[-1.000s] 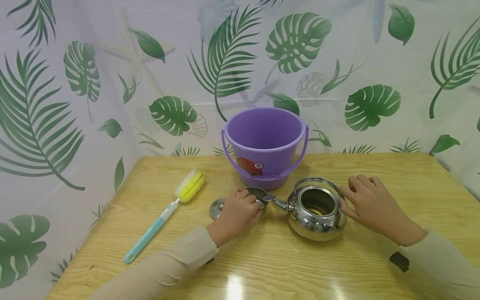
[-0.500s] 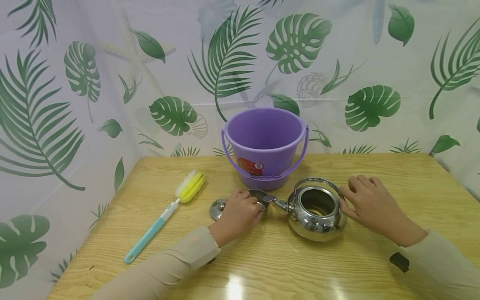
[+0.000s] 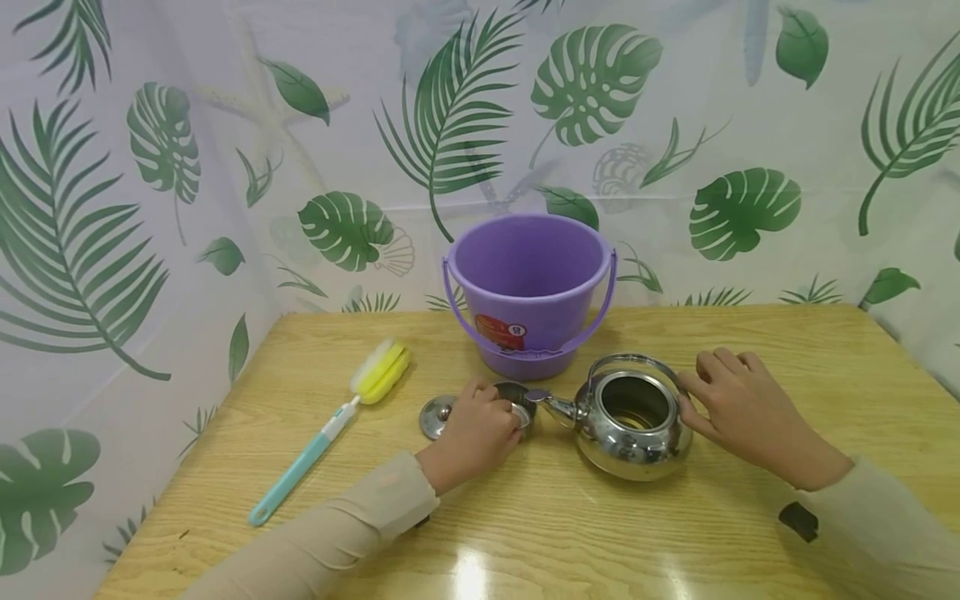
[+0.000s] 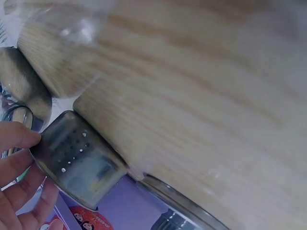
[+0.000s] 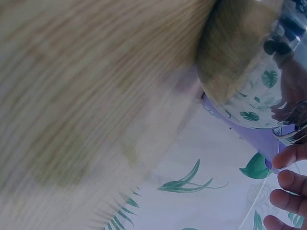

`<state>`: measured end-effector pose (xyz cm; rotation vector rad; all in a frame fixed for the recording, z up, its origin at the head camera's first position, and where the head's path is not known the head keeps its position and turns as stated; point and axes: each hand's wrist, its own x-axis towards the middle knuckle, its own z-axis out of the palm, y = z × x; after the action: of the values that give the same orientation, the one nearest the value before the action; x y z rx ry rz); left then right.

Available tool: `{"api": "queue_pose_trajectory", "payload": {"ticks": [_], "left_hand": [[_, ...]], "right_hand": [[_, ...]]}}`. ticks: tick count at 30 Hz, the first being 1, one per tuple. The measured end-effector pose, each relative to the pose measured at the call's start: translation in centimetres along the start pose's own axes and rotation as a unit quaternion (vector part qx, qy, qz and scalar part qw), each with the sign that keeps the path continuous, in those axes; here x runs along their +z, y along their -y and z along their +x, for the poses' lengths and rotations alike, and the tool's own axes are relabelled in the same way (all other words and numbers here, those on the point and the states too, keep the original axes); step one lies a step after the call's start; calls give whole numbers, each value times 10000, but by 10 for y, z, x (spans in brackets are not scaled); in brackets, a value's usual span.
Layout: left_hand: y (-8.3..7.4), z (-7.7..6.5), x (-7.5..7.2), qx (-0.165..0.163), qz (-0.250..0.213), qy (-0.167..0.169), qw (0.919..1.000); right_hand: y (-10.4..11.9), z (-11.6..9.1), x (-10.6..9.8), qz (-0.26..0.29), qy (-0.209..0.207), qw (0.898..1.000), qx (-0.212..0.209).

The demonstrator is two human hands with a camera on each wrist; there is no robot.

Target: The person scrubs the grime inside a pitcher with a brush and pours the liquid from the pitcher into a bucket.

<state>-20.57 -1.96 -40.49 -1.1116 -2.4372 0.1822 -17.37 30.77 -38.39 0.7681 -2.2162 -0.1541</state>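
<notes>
A shiny metal teapot (image 3: 633,446) stands uncovered on the wooden table, its spout toward the left and its handle upright. At its right side, my right hand (image 3: 750,417) pinches the base of the handle with thumb and index finger; the other fingers are loosely bent in the right wrist view. Just left of the spout, my left hand (image 3: 474,433) grips the rim of a metal strainer basket (image 4: 81,158), whose small holes face the left wrist camera. Partly hidden behind that hand lies the round metal lid (image 3: 432,417), knob up.
Behind the teapot stands a purple bucket (image 3: 517,325) with its handle hanging at the front. A sponge brush (image 3: 330,429) with a yellow-white head and turquoise handle lies at the left. Leaf-patterned cloth (image 3: 450,167) rises behind the table.
My left hand has shifted very slightly, and the strainer basket has come a little toward me. My right hand and the teapot hold still.
</notes>
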Motion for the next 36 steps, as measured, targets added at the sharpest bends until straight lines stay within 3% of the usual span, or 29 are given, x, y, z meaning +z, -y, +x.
{"api": "queue_pose_trajectory", "payload": {"ticks": [8, 24, 36], "left_hand": [[5, -1, -3, -79, -370, 185, 9991], [17, -14, -9, -293, -564, -181, 9978], [27, -21, -20, -120, -628, -390, 9972]], "right_hand": [[-1, 0, 0, -22, 58, 10000, 16], [-1, -1, 1, -38, 36, 10000, 27], [0, 0, 0, -23, -27, 10000, 14]]}}
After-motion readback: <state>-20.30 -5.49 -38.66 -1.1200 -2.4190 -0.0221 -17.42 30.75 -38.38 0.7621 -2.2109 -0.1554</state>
